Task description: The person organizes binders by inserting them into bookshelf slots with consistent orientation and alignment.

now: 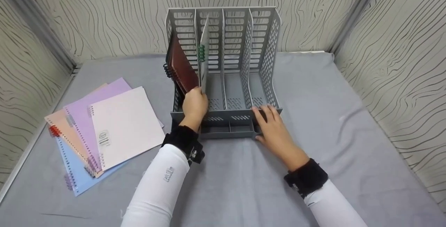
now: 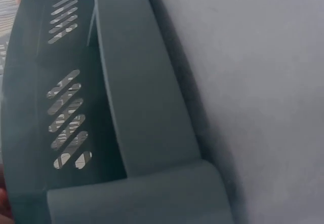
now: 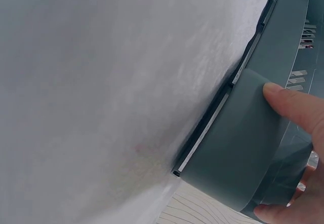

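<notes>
A grey desk file organizer (image 1: 240, 113) with tall slotted compartments stands on the cloth. My left hand (image 1: 195, 105) reaches over its front edge and pinches the lower front of a pale notebook with green rings (image 1: 205, 45), which stands upright in the second compartment from the left. In the left wrist view only a sliver of that hand shows at the left edge. My right hand (image 1: 275, 129) grips the organizer's front right corner, thumb (image 3: 276, 95) against the front wall and fingers over the rim. Dark brown notebooks (image 1: 183, 68) with black rings lean in the leftmost compartment.
Left of the organizer lie fanned loose-leaf notebooks: a white one (image 1: 127, 126), a purple one (image 1: 82, 115), an orange one (image 1: 57, 119) and a blue one (image 1: 78, 181). Grey cloth (image 1: 320, 122) covers the table. Patterned panels (image 1: 299, 7) enclose the back and sides.
</notes>
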A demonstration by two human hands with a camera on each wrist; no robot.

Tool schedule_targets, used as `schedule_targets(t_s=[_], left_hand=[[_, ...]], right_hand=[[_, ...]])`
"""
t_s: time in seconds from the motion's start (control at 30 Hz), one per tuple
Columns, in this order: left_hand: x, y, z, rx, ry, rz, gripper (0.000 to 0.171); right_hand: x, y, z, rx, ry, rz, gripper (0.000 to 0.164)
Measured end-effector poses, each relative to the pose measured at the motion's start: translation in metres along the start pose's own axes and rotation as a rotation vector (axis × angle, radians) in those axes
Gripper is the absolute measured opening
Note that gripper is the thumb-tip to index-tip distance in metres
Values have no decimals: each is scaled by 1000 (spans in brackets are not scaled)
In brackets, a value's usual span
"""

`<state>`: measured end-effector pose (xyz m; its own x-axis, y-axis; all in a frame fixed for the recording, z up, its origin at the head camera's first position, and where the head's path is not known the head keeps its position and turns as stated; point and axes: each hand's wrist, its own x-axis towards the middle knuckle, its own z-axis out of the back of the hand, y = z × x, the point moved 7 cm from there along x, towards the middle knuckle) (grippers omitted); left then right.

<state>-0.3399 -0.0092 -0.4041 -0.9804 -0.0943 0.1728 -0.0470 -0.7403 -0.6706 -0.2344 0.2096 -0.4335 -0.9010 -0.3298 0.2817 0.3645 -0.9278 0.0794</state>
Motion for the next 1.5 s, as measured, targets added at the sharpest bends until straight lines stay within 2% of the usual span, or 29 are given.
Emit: schedule_targets(t_s=[0.13,0.3,0.4,0.67,0.9,1.17,1.5], left_hand=[[2,2,0,-27,39,28,24],[3,5,1,-97,46,60,37],[3,6,1,-134,46,74,38],[0,6,7,-179,20,62,31],[-5,2,13,-208,-6,21,24],[-12,-3,20,-211,18,1,31],[-23,-9,41,-178,43,-41,47]], right_hand=[[0,1,1,4,-7,3,94],[0,2,2,-3,-25,16,95],[0,1,2,-8,-37,23,95],[1,0,-2,-9,-17,21,95],[0,0,1,2,-3,3,95],[-2,-1,1,-15,2,5,94],[0,-2,3,-4,5,7,95]])
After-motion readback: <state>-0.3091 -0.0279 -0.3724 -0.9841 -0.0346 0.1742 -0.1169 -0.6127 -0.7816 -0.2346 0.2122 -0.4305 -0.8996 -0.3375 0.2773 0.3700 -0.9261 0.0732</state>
